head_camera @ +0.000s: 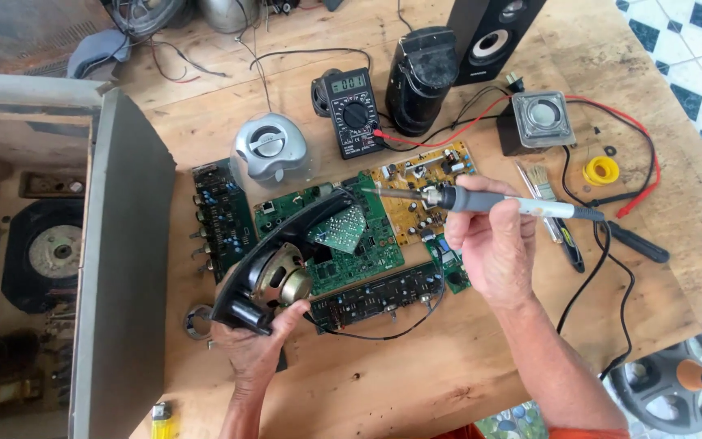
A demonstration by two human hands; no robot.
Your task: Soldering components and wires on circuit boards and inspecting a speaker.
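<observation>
My left hand [255,343] grips the near end of a black curved speaker panel [286,244] that carries a round speaker driver [279,280] and a small green circuit board [337,230]. It is tilted up over several green circuit boards [367,248] lying on the wooden table [416,366]. My right hand [487,240] holds a grey-handled soldering iron [481,200] like a pen. Its metal tip points left, just above the top end of the panel. The iron's black cord [591,284] trails off to the right and down.
A digital multimeter [353,110] with red and black leads, a silver dome speaker [270,150], a black cylinder speaker [421,77], a yellow circuit board [420,183], a square speaker box [536,120], a solder roll [601,171] and a brush [542,183] lie behind. An open cabinet [119,244] stands left.
</observation>
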